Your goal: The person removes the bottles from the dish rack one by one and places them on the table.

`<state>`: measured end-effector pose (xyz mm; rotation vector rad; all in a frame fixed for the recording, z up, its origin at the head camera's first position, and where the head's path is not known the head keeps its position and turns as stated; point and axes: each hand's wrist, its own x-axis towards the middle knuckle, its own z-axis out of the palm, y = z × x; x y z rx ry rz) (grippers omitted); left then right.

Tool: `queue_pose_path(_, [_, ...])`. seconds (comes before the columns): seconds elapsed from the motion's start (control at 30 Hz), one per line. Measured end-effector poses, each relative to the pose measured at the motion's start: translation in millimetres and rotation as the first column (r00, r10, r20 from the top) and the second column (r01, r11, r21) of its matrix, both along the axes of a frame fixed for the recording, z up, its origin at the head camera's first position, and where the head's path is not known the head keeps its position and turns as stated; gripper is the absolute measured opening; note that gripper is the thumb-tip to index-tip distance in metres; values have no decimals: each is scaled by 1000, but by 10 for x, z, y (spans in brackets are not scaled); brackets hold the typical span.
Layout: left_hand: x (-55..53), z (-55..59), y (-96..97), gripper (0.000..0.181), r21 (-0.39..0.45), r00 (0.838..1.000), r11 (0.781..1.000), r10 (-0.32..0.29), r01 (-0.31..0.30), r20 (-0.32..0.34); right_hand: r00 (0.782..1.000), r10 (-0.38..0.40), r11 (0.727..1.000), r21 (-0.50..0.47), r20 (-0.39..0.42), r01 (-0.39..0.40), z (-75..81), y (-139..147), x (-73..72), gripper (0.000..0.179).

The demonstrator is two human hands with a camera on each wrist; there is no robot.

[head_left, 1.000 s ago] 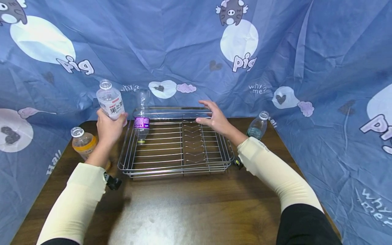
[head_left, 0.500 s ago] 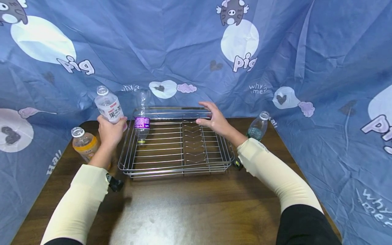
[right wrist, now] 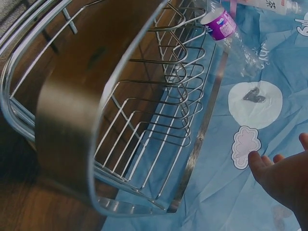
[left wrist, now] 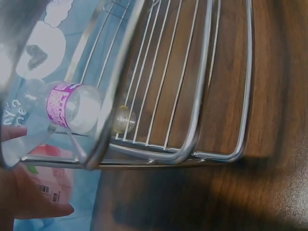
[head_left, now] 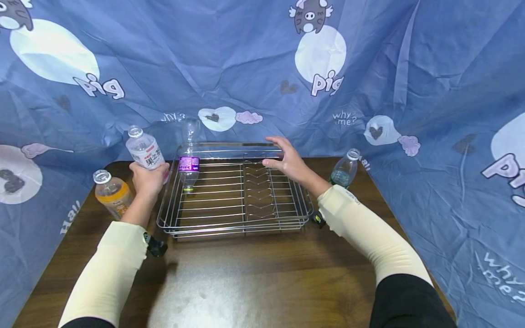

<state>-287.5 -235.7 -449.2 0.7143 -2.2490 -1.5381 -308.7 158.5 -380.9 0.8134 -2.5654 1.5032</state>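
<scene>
My left hand (head_left: 148, 179) grips a clear plastic bottle (head_left: 144, 148) with a white and pink label. The bottle leans, mouth up and to the left, just outside the rack's left side. In the left wrist view its pink label (left wrist: 54, 175) shows beside the thumb. A clear bottle with a purple label (head_left: 189, 164) stands neck down inside the wire dish rack (head_left: 217, 191), its yellow-ringed neck at the bottom. My right hand (head_left: 290, 160) hovers over the rack's back right part, fingers spread, holding nothing.
At the far left stands an orange-labelled bottle (head_left: 114, 195), partly behind the left forearm. A clear bottle with a greenish lower part (head_left: 345, 171) stands right of the rack. Blue printed cloth (head_left: 254, 59) hangs behind the wooden table (head_left: 246, 278).
My left hand has lowered the bottle with the white and pink label and shifted its mouth slightly left. The right hand has barely moved.
</scene>
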Motion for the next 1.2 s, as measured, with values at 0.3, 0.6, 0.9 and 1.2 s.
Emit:
queue_pose_path(0.3, [-34, -112, -16, 82, 64, 999, 998, 11, -14, 42, 1000, 4, 1000, -8, -4, -4, -11, 16, 6, 66])
queue_pose_path(0.6, [-52, -234, -64, 79, 109, 996, 994, 14, -24, 92, 1000, 14, 1000, -11, -1, -14, -2, 43, 12, 63])
queue_pose_path(0.9, [-32, -304, -44, 75, 130, 995, 992, -22, 9, 98, 999, 12, 1000, -16, 39, -12, 13, 37, 27, 60])
queue_pose_path(1.2, [-8, -375, -63, 83, 79, 992, 997, -26, 17, 123, 998, 15, 1000, -15, 59, -14, 281, -9, 293, 57])
